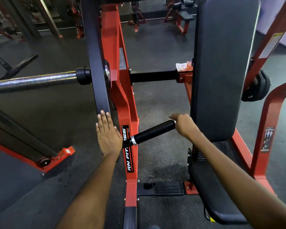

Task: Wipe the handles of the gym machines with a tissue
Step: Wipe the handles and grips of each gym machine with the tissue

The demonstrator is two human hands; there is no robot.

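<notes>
Fingers maybe pinching tissue; handle end.

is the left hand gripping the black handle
No, the left hand lies flat with straight fingers against the grey steel lever arm, while the right hand curls round the black cylindrical handle.

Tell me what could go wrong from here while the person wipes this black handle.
1. The left hand lies flat on the grey lever arm; if the arm swings, fingers might get pinched against the red frame.
2. The right hand wraps only the black handle tip, so the rest may stay unwiped.
</notes>
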